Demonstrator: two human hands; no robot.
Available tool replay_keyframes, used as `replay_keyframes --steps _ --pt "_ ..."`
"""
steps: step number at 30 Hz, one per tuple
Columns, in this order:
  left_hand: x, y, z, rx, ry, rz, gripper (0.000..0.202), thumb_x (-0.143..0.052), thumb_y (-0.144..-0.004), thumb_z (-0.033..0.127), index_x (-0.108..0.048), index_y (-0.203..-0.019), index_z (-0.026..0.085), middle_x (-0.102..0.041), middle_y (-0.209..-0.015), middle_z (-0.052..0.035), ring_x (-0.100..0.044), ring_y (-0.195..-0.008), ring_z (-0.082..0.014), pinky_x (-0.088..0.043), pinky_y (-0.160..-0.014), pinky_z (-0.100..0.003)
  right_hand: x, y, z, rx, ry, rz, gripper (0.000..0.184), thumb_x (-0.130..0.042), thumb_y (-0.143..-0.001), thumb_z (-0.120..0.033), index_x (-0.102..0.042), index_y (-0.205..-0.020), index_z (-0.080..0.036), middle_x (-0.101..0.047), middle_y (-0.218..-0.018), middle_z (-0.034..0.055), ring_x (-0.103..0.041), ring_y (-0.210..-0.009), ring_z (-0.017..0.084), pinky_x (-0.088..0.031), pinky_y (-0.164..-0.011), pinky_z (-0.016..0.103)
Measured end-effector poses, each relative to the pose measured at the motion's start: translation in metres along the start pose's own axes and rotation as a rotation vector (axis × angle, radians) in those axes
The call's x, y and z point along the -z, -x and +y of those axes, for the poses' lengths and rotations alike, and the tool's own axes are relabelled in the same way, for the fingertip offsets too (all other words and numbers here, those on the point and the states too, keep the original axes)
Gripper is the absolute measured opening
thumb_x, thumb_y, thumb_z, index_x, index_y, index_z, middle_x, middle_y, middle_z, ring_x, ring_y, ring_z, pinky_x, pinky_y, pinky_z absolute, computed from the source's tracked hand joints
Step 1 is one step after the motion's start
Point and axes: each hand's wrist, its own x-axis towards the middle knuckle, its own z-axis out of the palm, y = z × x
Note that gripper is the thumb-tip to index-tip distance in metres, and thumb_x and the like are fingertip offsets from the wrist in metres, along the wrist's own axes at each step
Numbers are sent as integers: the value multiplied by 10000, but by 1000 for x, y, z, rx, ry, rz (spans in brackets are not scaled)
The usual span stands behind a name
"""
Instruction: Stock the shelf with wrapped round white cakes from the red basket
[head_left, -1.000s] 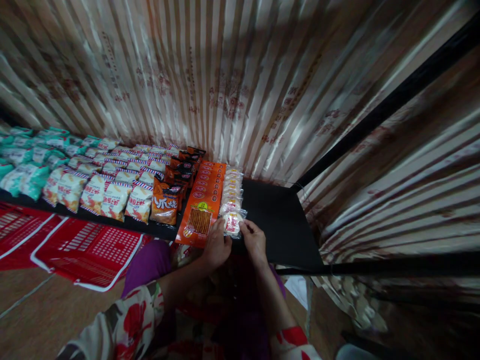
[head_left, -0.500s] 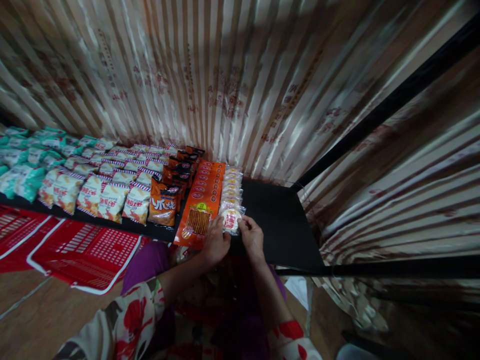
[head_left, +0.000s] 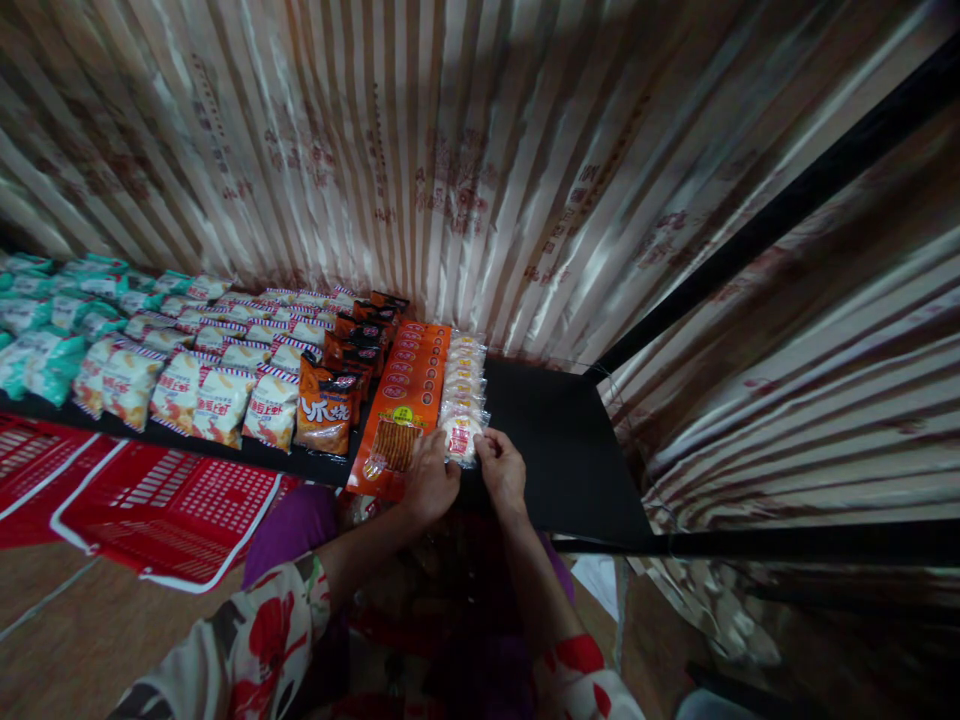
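Observation:
My left hand (head_left: 431, 482) and my right hand (head_left: 501, 472) both pinch the near edge of a small clear packet of round rice crackers (head_left: 462, 436), the front one of a row (head_left: 465, 375) that runs back along a black shelf (head_left: 555, 440). My left hand also rests against a long orange snack packet (head_left: 401, 420) just left of that row. Fingers of both hands are curled onto the packet.
Rows of snack packets fill the shelf to the left: dark orange bags (head_left: 328, 405), white-and-red bags (head_left: 221, 400), teal bags (head_left: 45, 320). Red plastic baskets (head_left: 172, 500) lie on the floor below. Striped curtains (head_left: 450, 150) hang behind and right; a black frame bar (head_left: 750, 540) crosses.
Both hands have slid the front cracker packet slightly farther back onto the shelf, closer against the row. The view shifted a little.

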Motion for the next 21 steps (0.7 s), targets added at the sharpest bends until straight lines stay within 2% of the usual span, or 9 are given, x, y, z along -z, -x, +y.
replay_keyframes --steps 11,17,21 --pt "3 -3 0 -8 -58 -16 483 -440 -787 150 -473 -1258 47 -524 -1267 -130 -412 -1201 -239 -307 -1068 -342 -4 -1 0 8 -36 -19 423 -516 -693 -501 -624 -923 -163 -658 -746 38 -596 -639 149 -475 -616 253" --pt "-2 -6 -4 -20 -53 10 461 -441 -784 150 -499 -1240 104 -529 -1270 -92 -421 -1193 -238 -322 -1066 -352 -3 -3 -2 6 -10 -8 406 -521 -686 -487 -630 -915 -171 -661 -736 27 -589 -621 148 -466 -604 253" --pt "-4 -7 -6 -49 -54 20 453 -446 -784 146 -501 -1229 83 -539 -1246 -125 -423 -1190 -245 -335 -1058 -368 -4 -4 0 5 -8 -2 394 -521 -694 -488 -632 -910 -178 -663 -739 28 -591 -617 149 -464 -598 252"
